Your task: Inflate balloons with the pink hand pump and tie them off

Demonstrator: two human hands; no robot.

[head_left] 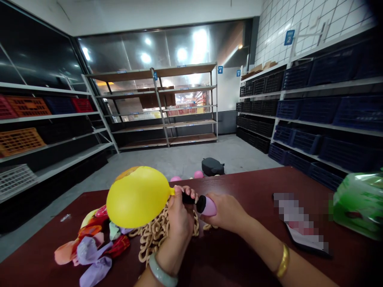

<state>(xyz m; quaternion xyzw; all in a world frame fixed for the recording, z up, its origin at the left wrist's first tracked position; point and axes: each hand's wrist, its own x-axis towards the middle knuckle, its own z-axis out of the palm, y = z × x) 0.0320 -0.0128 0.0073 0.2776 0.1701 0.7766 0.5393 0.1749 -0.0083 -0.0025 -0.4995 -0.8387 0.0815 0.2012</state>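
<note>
A yellow inflated balloon (137,197) is on the nozzle end of a black and pink hand pump (208,205). My left hand (182,215) is closed around the pump's black front part, with the thumb by the balloon's neck. My right hand (226,212) is wrapped around the pump's pink end. Under the balloon and my left wrist lies a pile of tan, ring-like curled pieces (152,235). To its left are crumpled lavender, red and orange pieces (89,249) that look like cloth; their kind is unclear.
On the dark red table (245,255), a phone-like flat object (302,227), partly blurred out, lies right of my hands. A green and clear plastic package (359,205) stands at the right edge. Beyond the table, pink balls (198,174) and a dark grey object (212,166) show. Shelves with crates (302,107) line the sides.
</note>
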